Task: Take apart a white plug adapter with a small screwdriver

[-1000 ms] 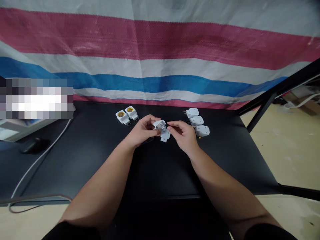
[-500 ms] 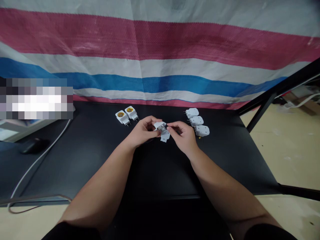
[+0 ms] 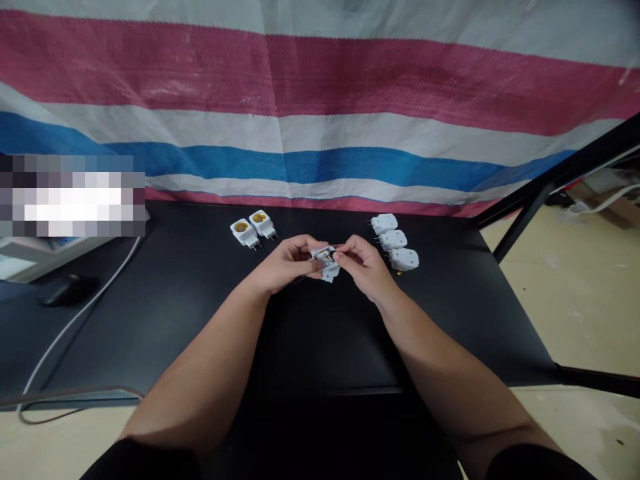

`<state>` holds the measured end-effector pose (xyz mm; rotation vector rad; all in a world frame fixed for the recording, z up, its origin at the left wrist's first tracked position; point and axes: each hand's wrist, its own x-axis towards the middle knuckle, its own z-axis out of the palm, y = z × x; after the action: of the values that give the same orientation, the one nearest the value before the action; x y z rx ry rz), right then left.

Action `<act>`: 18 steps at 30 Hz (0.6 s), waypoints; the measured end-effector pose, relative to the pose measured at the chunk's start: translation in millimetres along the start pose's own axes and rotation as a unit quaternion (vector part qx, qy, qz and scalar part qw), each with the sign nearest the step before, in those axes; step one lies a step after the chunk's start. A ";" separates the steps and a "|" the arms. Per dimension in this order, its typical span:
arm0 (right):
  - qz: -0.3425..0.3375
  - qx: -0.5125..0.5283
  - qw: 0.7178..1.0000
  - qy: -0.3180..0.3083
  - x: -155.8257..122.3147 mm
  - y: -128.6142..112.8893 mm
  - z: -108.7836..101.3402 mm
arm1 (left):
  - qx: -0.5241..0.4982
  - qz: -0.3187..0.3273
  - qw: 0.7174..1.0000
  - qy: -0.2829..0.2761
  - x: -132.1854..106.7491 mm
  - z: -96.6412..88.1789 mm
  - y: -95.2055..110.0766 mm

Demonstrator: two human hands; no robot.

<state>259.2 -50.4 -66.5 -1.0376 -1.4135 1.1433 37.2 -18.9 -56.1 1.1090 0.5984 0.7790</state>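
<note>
My left hand (image 3: 295,262) grips an open white plug-in housing (image 3: 325,256), thumb in front and fingers behind. Small metal and pale parts show inside its hollow. Closed in a pinch, my right hand (image 3: 364,263) meets the housing's right edge; what lies between its fingertips is too small to make out. Just below the housing is a white cover piece (image 3: 329,275) with small holes, partly hidden. Two white plug-in units (image 3: 243,233) with round yellowish windows lie to the left, prongs toward me. Three white plug-in units (image 3: 404,259) lie in a row to the right, holed backs up.
Everything rests on a black table (image 3: 320,347). A dark computer mouse (image 3: 69,291) and a pale cable (image 3: 95,300) are at the left, beside a white box-like object (image 3: 30,260). A striped sheet (image 3: 320,80) hangs behind; black metal frame bars (image 3: 520,213) stand at the right.
The housing in my left hand has turned so its open inside faces up more. My right fingertips have shifted slightly in over its right edge. The other units stay put.
</note>
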 end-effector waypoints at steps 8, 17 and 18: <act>-0.039 0.000 0.999 0.028 2.5 4.1 6.1 | 0.108 0.070 0.991 0.030 1.5 -0.2 -3.2; -0.057 -0.108 0.992 0.027 -3.3 -0.8 -1.7 | 0.221 0.114 0.965 0.085 5.4 -1.6 -8.0; -0.063 -0.123 0.990 0.031 -3.2 -2.0 -3.0 | 0.221 0.110 0.965 0.085 5.1 -0.8 -7.4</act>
<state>262.5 -53.5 -65.0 -1.1272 -1.5743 0.8541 41.5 -16.2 -63.5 1.5482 0.8302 0.9673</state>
